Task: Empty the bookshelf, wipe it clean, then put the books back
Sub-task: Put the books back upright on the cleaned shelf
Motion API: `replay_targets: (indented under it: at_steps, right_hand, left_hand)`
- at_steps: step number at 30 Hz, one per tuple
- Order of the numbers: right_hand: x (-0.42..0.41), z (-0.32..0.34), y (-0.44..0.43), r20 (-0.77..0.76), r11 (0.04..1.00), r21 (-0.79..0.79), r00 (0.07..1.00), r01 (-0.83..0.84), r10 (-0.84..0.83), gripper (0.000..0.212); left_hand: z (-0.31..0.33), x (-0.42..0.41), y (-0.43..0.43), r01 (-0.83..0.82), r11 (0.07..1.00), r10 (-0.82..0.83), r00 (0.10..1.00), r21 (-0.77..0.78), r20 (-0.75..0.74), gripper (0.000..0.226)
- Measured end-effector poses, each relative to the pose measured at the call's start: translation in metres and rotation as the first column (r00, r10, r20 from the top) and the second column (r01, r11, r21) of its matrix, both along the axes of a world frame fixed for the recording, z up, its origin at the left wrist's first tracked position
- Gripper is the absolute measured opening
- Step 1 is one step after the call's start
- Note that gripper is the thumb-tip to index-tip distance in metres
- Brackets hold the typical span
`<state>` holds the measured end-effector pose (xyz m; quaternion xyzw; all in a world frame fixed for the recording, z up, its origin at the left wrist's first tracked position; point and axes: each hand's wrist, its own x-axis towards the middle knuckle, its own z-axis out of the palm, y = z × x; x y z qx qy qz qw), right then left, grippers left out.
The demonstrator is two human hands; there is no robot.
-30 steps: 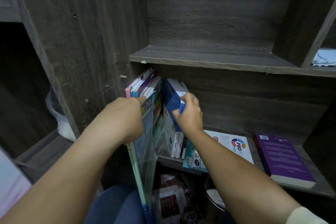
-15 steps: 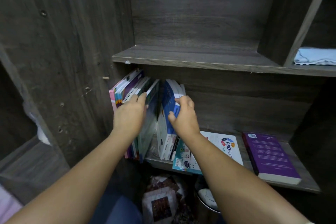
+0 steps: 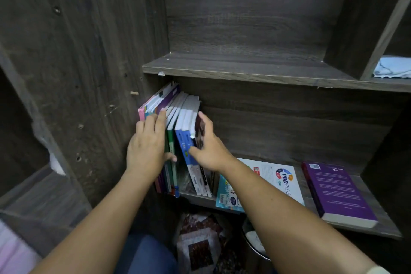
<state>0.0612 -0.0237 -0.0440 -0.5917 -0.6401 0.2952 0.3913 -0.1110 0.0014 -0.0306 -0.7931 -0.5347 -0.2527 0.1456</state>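
The bookshelf (image 3: 244, 69) is dark wood w/ many boxes. In the low box, at the far left, a row of books (image 3: 178, 118) stands up. The row leans a bit to the left, against the side wall. The backs are pink, purple, green & blue, w/ white page tops.

The L hand (image 3: 148, 149) lies flat on the front of the left books in the row. Its fingers (image 3: 161, 120) are straight & close together, tips up near the top of a purple back. The thumb touches a green back. It holds nothing, it just presses.

The R hand (image 3: 209, 151) is at the right end of the row. Its fingers are stretched out, nearly straight, & lie on the side of the last, dark book. The thumb lies across the blue backs. So this hand is wide open too & rests on the books, not wrapped round any one.

To the right, in the same box, a white book (image 3: 273, 176) lies flat on top of a teal book (image 3: 226, 193). The R arm hides part of both. Further right, apart from them, a big purple book (image 3: 335, 193) lies flat.

Up at the right, in the next box, a light blue cloth (image 3: 393, 68) lies crumpled.

Under the shelf is a thing w/ a red-brown pattern (image 3: 200, 249), too dim to tell what. A blue trouser knee (image 3: 144, 256) shows at the bottom
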Motion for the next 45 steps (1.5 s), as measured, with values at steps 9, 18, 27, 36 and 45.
replay_targets:
  at_steps: [9,18,27,36,45]
  right_hand:
    - [0.007,-0.013,-0.005,0.164,0.975,-0.220,0.986,0.008,0.029,0.088]
    - [0.054,-0.017,-0.032,0.424,0.983,-0.142,0.905,0.116,-0.046,0.057]
    - [0.143,-0.044,-0.124,0.660,0.917,-0.154,0.729,0.369,-0.182,0.046]
    - [0.193,-0.106,-0.164,0.671,0.810,-0.351,0.729,0.470,-0.133,0.045]
    - [0.193,-0.120,-0.142,0.646,0.791,-0.290,0.720,0.539,-0.253,0.063]
  left_hand:
    - [-0.011,-0.006,-0.003,0.068,0.997,-0.069,0.998,0.036,0.012,0.095]
    - [-0.020,0.043,-0.030,0.012,0.991,-0.017,0.999,0.133,0.036,0.082]
    - [-0.080,0.133,-0.055,0.300,0.954,-0.298,0.949,0.010,-0.101,0.065]
    - [-0.158,0.188,-0.070,0.289,0.734,-0.480,0.860,-0.615,-0.170,0.055]
    - [-0.165,0.200,-0.073,0.219,0.789,-0.446,0.847,-0.574,-0.290,0.065]
